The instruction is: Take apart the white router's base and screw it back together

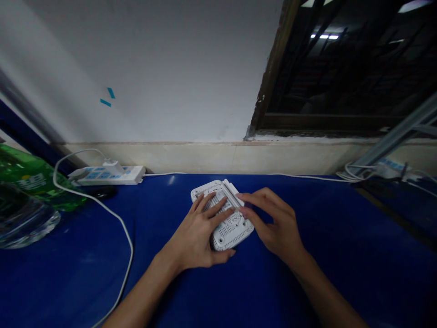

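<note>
A white router lies on the blue table, its vented face with round holes and a printed label turned up. A slim white antenna runs along its far right edge. My left hand rests over the router with fingers spread across the vents and label, the thumb by its near edge. From the right, my right hand has its thumb and forefinger on the antenna's near end, bent in a pinch. Those fingertips hide part of the antenna, and my left fingers cover part of the label.
A white power strip with a plug sits against the wall at left. Its white cable loops towards me. A green bottle and a clear bottle are far left. At right stand a metal frame and another strip.
</note>
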Demonstrator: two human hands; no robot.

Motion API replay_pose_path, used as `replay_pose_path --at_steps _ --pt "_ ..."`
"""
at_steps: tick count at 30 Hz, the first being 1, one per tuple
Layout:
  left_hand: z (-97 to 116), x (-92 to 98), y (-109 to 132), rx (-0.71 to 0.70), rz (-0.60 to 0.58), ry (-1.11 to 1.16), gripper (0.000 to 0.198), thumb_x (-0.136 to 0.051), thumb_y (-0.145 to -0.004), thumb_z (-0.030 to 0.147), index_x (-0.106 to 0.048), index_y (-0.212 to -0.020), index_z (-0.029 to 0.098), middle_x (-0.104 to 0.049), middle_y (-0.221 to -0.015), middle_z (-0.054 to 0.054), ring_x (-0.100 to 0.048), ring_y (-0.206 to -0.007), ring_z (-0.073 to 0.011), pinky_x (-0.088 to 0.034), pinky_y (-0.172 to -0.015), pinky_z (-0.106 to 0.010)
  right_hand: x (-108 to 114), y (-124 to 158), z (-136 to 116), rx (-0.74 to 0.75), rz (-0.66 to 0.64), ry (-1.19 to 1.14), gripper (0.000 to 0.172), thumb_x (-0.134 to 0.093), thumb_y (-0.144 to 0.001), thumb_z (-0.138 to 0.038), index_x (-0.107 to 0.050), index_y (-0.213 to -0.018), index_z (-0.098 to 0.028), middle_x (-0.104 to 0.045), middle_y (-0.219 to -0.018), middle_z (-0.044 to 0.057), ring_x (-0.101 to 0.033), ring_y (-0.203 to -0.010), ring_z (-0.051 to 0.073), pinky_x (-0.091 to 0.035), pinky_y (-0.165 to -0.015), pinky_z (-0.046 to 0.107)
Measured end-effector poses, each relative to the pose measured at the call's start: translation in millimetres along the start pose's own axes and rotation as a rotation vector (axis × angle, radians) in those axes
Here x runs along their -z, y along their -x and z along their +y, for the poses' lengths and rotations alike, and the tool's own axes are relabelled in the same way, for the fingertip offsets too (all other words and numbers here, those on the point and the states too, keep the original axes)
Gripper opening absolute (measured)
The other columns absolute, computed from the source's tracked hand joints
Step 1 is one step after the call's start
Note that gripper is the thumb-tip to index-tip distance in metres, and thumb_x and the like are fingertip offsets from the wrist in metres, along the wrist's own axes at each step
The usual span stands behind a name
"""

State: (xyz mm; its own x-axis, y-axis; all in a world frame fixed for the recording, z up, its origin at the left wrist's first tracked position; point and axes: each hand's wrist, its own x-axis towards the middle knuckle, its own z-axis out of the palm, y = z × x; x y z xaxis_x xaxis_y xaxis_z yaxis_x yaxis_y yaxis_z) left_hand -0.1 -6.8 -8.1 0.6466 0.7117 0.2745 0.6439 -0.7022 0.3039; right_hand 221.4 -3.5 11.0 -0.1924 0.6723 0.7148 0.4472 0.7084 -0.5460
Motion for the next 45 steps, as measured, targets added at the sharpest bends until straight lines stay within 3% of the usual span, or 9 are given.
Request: replay_pose_path --at_steps 7,13,19,23,27,33,37,41,45 --pt "-1.9 1.8 -0.6 -0.022 -0.001 -0.034 0.095 -0.078 -0.068 0.040 -0.042 -0.155 0.028 -0.037 -0.163 -0.008 -0.008 -0.155 -0.0451 0.000 -0.117 -0.078 5.5 -2.8 -4.8 0.053 -0.096 -0.063 0.047 -0.052 -0.098 -0.008 -0.064 -0.135 -0.035 -0.070 -0.119 0.005 -0.061 -0.114 0.024 -0.053 -0.095 0.045" --pt "-4.2 1.9 0.1 -0.014 -0.053 -0.008 0.096 -0.074 -0.070 0.034 -0.036 -0.157 0.030 -0.029 -0.166 -0.005 -0.009 -0.156 -0.0413 0.002 -0.118 -0.075 9.5 -4.5 -2.4 0.046 0.017 -0.041 0.025 -0.073 -0.089 -0.016 -0.076 -0.110 -0.031 -0.061 -0.082 0.002 -0.059 -0.080 0.020 -0.051 -0.069 0.037" --pt "-10.4 -0.7 -0.3 -0.030 -0.062 0.043 0.094 -0.074 -0.072 0.037 -0.035 -0.157 0.033 -0.025 -0.168 -0.003 -0.011 -0.156 -0.0397 0.003 -0.121 -0.071 15.1 -6.2 -2.4 0.043 -0.153 -0.087 0.043 -0.052 -0.100 -0.011 -0.064 -0.135 -0.033 -0.070 -0.120 0.006 -0.058 -0.115 0.024 -0.050 -0.096 0.046" --pt "-13.7 -2.6 0.5 -0.021 -0.063 0.067 0.096 -0.076 -0.072 0.039 -0.034 -0.157 0.036 -0.023 -0.168 0.000 -0.011 -0.155 -0.0405 0.005 -0.121 -0.070 16.0 -8.3 -1.5 0.071 -0.082 -0.121 0.036 -0.065 -0.094 -0.011 -0.072 -0.123 -0.032 -0.074 -0.102 0.003 -0.062 -0.097 0.021 -0.053 -0.084 0.040" --pt "-13.1 -2.0 0.4 -0.016 -0.069 0.068 0.095 -0.076 -0.072 0.038 -0.034 -0.157 0.037 -0.022 -0.169 0.000 -0.010 -0.156 -0.0403 0.005 -0.121 -0.070 17.2 -7.7 0.5 0.067 -0.049 -0.062 0.024 -0.076 -0.088 -0.019 -0.077 -0.110 -0.027 -0.063 -0.080 0.002 -0.057 -0.080 0.020 -0.049 -0.068 0.035" --pt "-11.5 -1.3 -0.1 -0.017 -0.073 0.056 0.095 -0.075 -0.073 0.039 -0.033 -0.158 0.037 -0.021 -0.169 0.001 -0.010 -0.156 -0.0390 0.005 -0.121 -0.069 21.7 -8.0 -2.4 0.056 -0.180 -0.062 0.045 -0.054 -0.100 -0.011 -0.061 -0.140 -0.032 -0.070 -0.118 0.006 -0.058 -0.110 0.022 -0.050 -0.092 0.041" --pt "-11.8 -1.9 0.2 -0.009 -0.085 0.052 0.096 -0.075 -0.073 0.040 -0.031 -0.158 0.038 -0.020 -0.169 0.002 -0.009 -0.156 -0.0385 0.005 -0.121 -0.069 19.6 -8.3 -0.5 0.082 -0.124 -0.096 0.041 -0.061 -0.097 -0.011 -0.068 -0.130 -0.033 -0.074 -0.101 0.003 -0.061 -0.093 0.020 -0.051 -0.080 0.037" --pt "-12.4 -1.5 0.5 -0.003 -0.089 0.049 0.096 -0.076 -0.073 0.041 -0.032 -0.158 0.037 -0.021 -0.169 0.001 -0.009 -0.156 -0.0391 0.004 -0.122 -0.069 17.5 -6.3 2.9 0.089 -0.061 -0.031 0.028 -0.073 -0.090 -0.017 -0.076 -0.116 -0.029 -0.061 -0.080 0.002 -0.055 -0.080 0.019 -0.047 -0.068 0.034" --pt "-12.6 -1.5 0.5 -0.015 -0.082 0.042 0.095 -0.076 -0.074 0.041 -0.033 -0.158 0.036 -0.021 -0.169 0.000 -0.010 -0.156 -0.0382 0.004 -0.122 -0.068 20.3 -6.5 1.7 0.067 -0.168 -0.027 0.043 -0.057 -0.099 -0.013 -0.064 -0.137 -0.032 -0.069 -0.108 0.006 -0.057 -0.104 0.022 -0.050 -0.087 0.041"
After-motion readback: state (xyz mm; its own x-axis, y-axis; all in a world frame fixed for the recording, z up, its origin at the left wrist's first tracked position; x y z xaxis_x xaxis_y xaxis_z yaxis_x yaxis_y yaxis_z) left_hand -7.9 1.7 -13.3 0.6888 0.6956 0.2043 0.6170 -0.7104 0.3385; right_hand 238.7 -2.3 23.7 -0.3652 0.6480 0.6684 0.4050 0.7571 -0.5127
